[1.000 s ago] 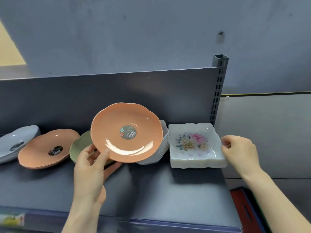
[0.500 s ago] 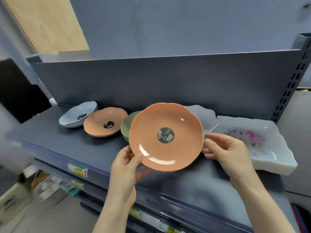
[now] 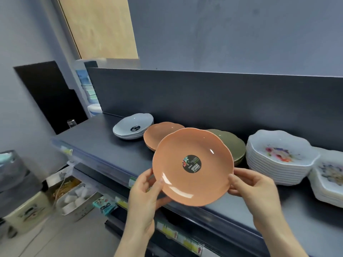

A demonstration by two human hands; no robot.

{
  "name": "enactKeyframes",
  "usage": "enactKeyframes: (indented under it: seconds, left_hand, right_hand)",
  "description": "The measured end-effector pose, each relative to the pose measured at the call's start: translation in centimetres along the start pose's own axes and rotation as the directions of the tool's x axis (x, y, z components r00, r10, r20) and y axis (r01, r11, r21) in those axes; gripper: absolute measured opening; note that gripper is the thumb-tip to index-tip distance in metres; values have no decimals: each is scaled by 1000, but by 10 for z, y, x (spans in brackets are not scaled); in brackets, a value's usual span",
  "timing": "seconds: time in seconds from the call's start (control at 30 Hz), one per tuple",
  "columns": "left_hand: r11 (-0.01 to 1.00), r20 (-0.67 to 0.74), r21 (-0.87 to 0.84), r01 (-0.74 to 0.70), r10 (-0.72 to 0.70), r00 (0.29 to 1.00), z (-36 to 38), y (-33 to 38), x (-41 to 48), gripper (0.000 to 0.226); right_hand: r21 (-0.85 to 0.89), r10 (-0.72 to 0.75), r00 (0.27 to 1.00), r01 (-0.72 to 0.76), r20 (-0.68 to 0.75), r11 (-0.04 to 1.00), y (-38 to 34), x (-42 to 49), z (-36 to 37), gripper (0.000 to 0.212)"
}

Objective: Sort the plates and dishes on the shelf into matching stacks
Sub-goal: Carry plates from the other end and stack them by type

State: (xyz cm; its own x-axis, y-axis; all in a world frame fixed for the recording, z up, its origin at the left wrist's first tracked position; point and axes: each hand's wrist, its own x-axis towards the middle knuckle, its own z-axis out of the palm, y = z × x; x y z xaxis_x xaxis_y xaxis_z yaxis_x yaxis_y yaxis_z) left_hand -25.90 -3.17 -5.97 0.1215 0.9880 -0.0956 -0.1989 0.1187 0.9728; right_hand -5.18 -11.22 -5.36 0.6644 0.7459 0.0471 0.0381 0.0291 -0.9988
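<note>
Stack-mates for this one, the orange stack, sit at left on the shelf. My left hand and right hand each pinch a rim of the orange plate, which is tilted over the shelf's front edge. The glossy rim could slip, and swinging it across might clip the green plates. A second ago only my left hand held it.

A blue-grey wall carries a tan panel; a pale floor lies below left.
</note>
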Motion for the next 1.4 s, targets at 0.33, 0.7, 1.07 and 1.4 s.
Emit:
enactKeyframes:
  seconds: [0.33, 0.7, 1.07, 1.4]
  left_hand:
    - [999, -42, 5, -39, 39, 998, -124, 30, 52, 24]
    - [998, 13, 45, 37, -38, 999, -151, 10, 116, 26]
    - [931, 197, 317, -180, 121, 973, -96, 44, 233, 33]
    - [880, 281, 461, -115, -22, 959, -63, 27, 276, 27]
  right_hand:
    - [-58, -22, 1000, 22, 5, 998, 3, -28, 140, 21]
    - [-179, 45, 992, -66, -118, 982, 23, -12, 186, 25]
    - [-340, -103, 977, 34, -187, 940, 4, 106, 192, 26]
    - [-798, -211, 966, 10, -147, 602, -1, 179, 175, 15]
